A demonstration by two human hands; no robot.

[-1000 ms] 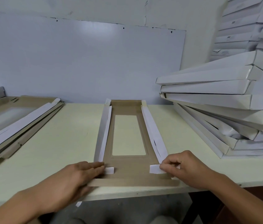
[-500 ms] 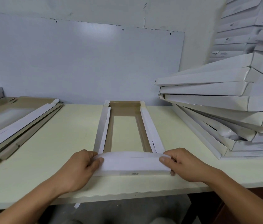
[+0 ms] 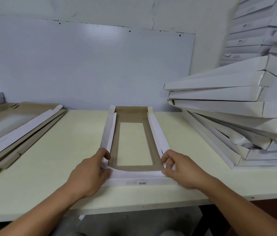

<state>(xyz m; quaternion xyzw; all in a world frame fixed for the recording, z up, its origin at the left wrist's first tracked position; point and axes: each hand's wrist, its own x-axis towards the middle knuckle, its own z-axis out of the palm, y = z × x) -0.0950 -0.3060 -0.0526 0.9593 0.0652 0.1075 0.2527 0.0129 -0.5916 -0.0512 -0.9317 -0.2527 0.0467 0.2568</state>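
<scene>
A long flat brown cardboard box blank with white outer faces and a rectangular window cut-out point(image 3: 131, 114) lies on the pale yellow table point(image 3: 66, 150), stretching away from the fingertips. The left hand point(image 3: 90, 174) pinches its near left corner, thumb above and curled fingers below, clamped where the white left side flap point(image 3: 108, 132) meets the white near end flap printed "SGS" point(image 3: 151, 181). The right hand point(image 3: 180, 169) pinches the near right corner the same way, forefinger and thumb closed on the end of the white right side flap point(image 3: 158, 132). The end flap spans between the two sets of fingers. Well right of the right fingers leans a stack of closed white boxes point(image 3: 219, 106); far left of the left fingers lies a pile of flat brown-and-white blanks point(image 3: 23, 126).
</scene>
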